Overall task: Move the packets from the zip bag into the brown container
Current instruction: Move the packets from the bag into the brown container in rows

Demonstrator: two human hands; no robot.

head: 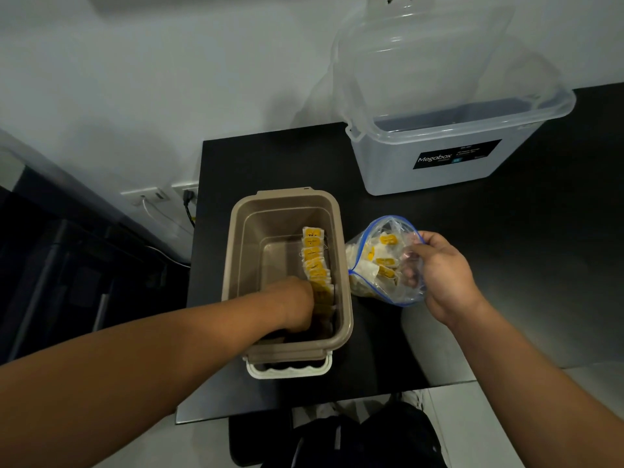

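Left hand (297, 304): lowered into the brown rectangular plastic container (287, 197), at the near end of its right side. Only the back of the hand is shown and the fingers are bent down out of sight, so whether anything is gripped cannot be told.
Packets at the left hand: a row of small white packets with yellow labels (314, 261) is stood on edge along the container's right inner wall. Its near end is met by the hand, and the rest runs toward the far wall.
Left arm: bare, stretched in from the lower left across the container's near rim.
Right hand (442, 278): the clear plastic zip bag with a blue rim (410, 297) is gripped at its right side, thumb on the rim, fingers curled behind the plastic.
Zip bag: held tilted just right of the container, over the black table (506, 248), its open mouth turned toward the container's wall.
Packets in the bag (388, 239): the same yellow-labelled kind, jumbled, just left of the right hand's fingers.
Counts: two hands; one container; one bag. At least six labels are made out in the row and four in the bag, with more packets beneath that cannot be counted.
Farther out: one clear plastic storage box with a black "Megabox" label (449, 163) is set at the table's far right, its clear lid (422, 55) stood upright behind it.
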